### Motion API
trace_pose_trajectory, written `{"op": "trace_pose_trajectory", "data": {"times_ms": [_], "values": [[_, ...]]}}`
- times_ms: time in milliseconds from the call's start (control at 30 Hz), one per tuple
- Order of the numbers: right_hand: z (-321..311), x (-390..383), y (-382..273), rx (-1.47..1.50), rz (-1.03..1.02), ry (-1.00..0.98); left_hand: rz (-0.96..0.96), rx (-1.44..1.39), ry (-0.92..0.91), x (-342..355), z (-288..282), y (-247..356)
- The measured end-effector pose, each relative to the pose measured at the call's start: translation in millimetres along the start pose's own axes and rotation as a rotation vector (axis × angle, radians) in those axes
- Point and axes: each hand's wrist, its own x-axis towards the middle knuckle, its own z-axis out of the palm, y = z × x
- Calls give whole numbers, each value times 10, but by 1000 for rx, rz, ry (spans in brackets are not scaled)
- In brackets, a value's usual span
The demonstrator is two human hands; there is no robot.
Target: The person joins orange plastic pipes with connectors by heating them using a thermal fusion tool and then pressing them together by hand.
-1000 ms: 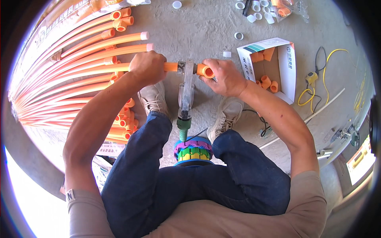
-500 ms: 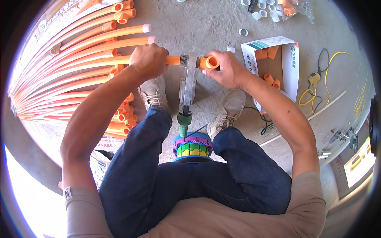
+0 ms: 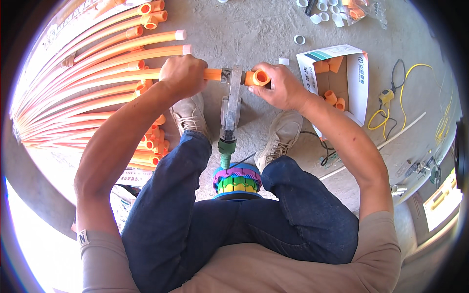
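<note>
Rough grey concrete floor [image 3: 264,29], strewn with parts, seen from above. An open white cardboard box [image 3: 362,93] lies to the person's right with orange fittings [image 3: 330,96] inside; white rings [image 3: 337,20] and a crinkled clear bag [image 3: 378,14] lie farther off, and a thin yellow cord [image 3: 404,93] loops beyond the box.

Centre: left hand [image 3: 183,75] closed in a fist around an orange pipe [image 3: 212,74], whose near end meets the dark collar of an upright tool [image 3: 235,90]. Right hand [image 3: 281,87] holds an orange tee fitting [image 3: 251,78] between thumb and fingers, set against the tool's opposite side. Pipe and fitting are thus in line but separated by the tool.

Change over the last second: slight. The framing has shifted a little, while both grips and the order of pipe, tool and fitting remain as they were. This suggests a steady hold, with neither part released.

Materials: pipe and fitting are smooth orange plastic, the fitting stubby with a round open branch turned upward. The tool combines a flat, scuffed metallic blade with a tapering, ribbed green handle [image 3: 226,149]. At left, long slender pipes [image 3: 83,95] fan outward, some tipped with pale caps [image 3: 181,34].
</note>
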Motion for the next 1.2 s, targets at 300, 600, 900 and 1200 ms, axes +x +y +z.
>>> {"op": "trace_pose_trajectory", "data": {"times_ms": [300,600,900,1200], "values": [[93,-40,44,-111,-180,154,-6,-2,-5,0,13,-5],[152,-69,56,-169,-247,232,-1,-9,0,-1,9,-5],[164,-85,63,-237,-283,265,-6,-6,-5,14,3,3],[104,-146,46,-212,-217,233,114,-135,-191,88,-195,-104]]}}
